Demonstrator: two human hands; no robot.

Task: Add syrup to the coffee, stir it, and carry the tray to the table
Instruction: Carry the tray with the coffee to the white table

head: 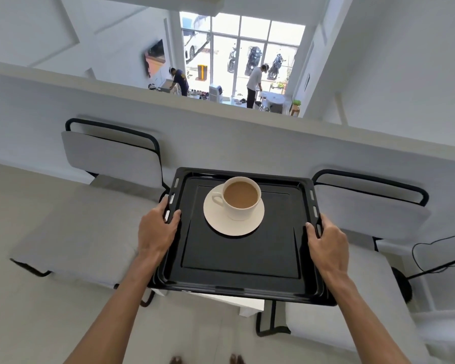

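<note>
A black rectangular tray (237, 258) is held level in front of me. On its far half stands a white cup (241, 197) full of light-brown coffee, handle to the left, on a white saucer (221, 224). My left hand (156, 229) grips the tray's left rim, thumb on top. My right hand (327, 241) grips the right rim the same way. Under the tray's near edge shows a corner of a small white table (247, 306). No syrup container or spoon is in view.
Two grey cushioned chairs with black metal frames flank the tray, one left (95, 195) and one right (378, 232). A low white wall (221, 122) runs behind them. A black cable (436, 258) lies at right. Two people stand far below by windows.
</note>
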